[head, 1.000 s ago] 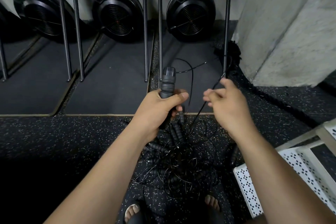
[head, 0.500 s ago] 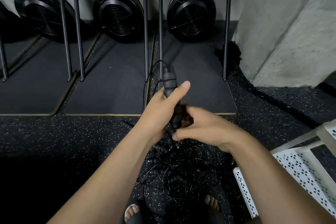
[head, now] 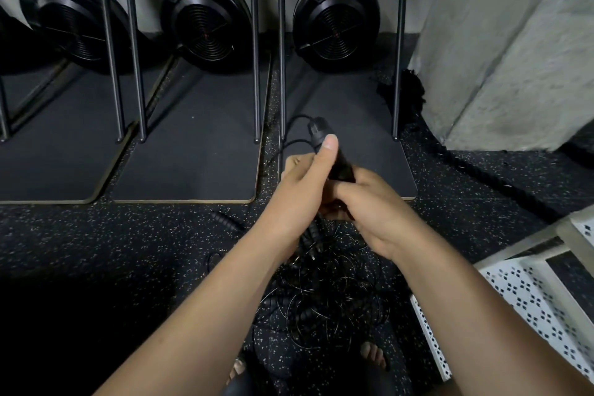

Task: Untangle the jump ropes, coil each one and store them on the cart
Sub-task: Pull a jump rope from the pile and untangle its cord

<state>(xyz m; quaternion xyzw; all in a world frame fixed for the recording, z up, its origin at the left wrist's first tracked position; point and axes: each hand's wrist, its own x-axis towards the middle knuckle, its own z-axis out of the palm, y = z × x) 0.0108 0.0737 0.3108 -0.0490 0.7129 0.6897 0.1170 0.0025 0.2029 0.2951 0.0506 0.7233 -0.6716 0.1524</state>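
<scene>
My left hand (head: 302,190) grips a black jump rope handle (head: 324,141), thumb laid along it, with the handle's top end pointing away from me. A thin black cable (head: 291,125) loops out of that top end to the left. My right hand (head: 369,206) is closed around the handle's lower end, touching my left hand. Below both hands a tangle of black jump ropes (head: 324,296) with several ribbed handles lies on the speckled floor between my feet. The white perforated cart (head: 527,305) stands at the lower right.
Three black fan rowing machines (head: 334,19) stand upright on dark mats (head: 193,151) ahead, with thin metal legs (head: 254,42) between. A concrete pillar (head: 514,42) rises at the right, a thick black rope (head: 482,177) running along its base.
My right hand let go of the stretched cable, came left and closed on the lower end of the handle. The cable now loops out to the left of the handle top.
</scene>
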